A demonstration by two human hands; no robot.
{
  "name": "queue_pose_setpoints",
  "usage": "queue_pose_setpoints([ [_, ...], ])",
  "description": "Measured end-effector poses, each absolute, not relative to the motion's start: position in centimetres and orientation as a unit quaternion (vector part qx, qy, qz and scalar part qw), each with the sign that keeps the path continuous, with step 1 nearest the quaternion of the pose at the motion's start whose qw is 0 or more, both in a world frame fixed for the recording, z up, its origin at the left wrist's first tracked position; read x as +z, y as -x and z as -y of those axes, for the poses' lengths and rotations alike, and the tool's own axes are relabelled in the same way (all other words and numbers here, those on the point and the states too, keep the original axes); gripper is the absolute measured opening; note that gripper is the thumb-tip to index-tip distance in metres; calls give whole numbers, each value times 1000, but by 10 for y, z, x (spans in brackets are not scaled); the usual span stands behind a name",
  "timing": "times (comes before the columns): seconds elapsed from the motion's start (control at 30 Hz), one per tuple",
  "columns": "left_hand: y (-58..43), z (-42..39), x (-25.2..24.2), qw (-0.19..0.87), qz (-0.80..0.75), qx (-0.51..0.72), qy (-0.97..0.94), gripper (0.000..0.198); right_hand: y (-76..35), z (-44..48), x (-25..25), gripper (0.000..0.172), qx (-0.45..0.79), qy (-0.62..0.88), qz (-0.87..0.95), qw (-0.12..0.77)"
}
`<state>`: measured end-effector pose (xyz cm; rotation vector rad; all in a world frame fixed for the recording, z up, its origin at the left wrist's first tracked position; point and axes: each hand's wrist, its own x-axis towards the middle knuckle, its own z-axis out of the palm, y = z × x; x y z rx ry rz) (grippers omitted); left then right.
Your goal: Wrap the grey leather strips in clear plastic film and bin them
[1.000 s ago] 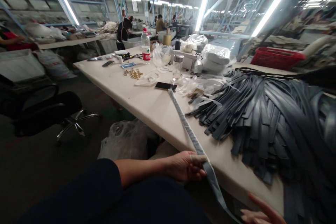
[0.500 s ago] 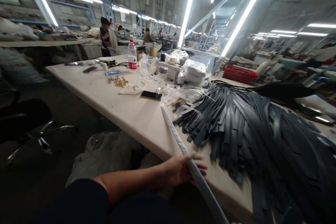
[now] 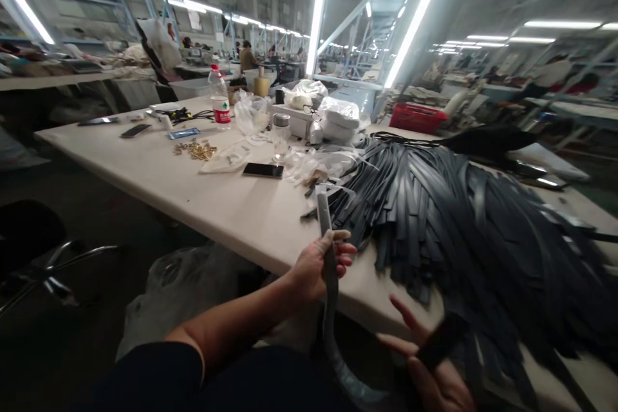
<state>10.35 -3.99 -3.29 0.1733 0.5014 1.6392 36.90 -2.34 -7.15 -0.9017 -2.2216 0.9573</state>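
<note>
My left hand (image 3: 322,264) is closed round a long grey strap (image 3: 330,296) near its upper end, just above the table's front edge. A short length of the strap sticks up past the thumb, and the rest hangs down in a curve below the table edge. At lower right, my right hand (image 3: 432,360) pinches a dark flat strip (image 3: 443,338) with two fingers stretched out. It looks like the strap's other end, but blur hides the join. Just beyond both hands lies a large heap of dark grey straps (image 3: 434,206), spilling over the table edge.
On the pale table (image 3: 232,206) lie a black phone (image 3: 263,170), gold metal pieces (image 3: 197,150), a glass jar (image 3: 280,135), a red-labelled bottle (image 3: 219,100) and plastic bags (image 3: 251,112). A red basket (image 3: 418,117) is behind the heap. A chair (image 3: 38,257) stands left.
The strap was stretched straight and now sags in a curve. My left hand has risen, with less strap beyond it. My right hand has come into view at lower right. The view has turned rightward.
</note>
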Motion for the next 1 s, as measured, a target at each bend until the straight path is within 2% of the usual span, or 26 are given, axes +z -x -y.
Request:
queue_pose_setpoints([
  [0.1,-135,47,-37,671,-221,690,-158,41,-324,29,-65,44,445,269,815,256],
  [0.2,-142,51,-34,640,-235,688,-247,49,-293,35,-64,41,493,235,801,244],
  [0.37,-119,43,-25,535,-276,757,-256,57,-289,42,-72,46,472,266,800,257],
  [0.5,-111,35,-31,476,-281,808,-203,52,-293,42,-77,49,437,254,818,274],
  [0.77,-134,47,-48,592,-300,730,-164,41,-292,35,-81,41,438,251,806,311],
  [0.87,-137,51,-49,616,-310,702,-177,44,-292,34,-81,39,462,236,798,306],
  [1.0,-148,61,-57,670,-320,636,-210,53,-291,33,-78,35,402,246,800,370],
])
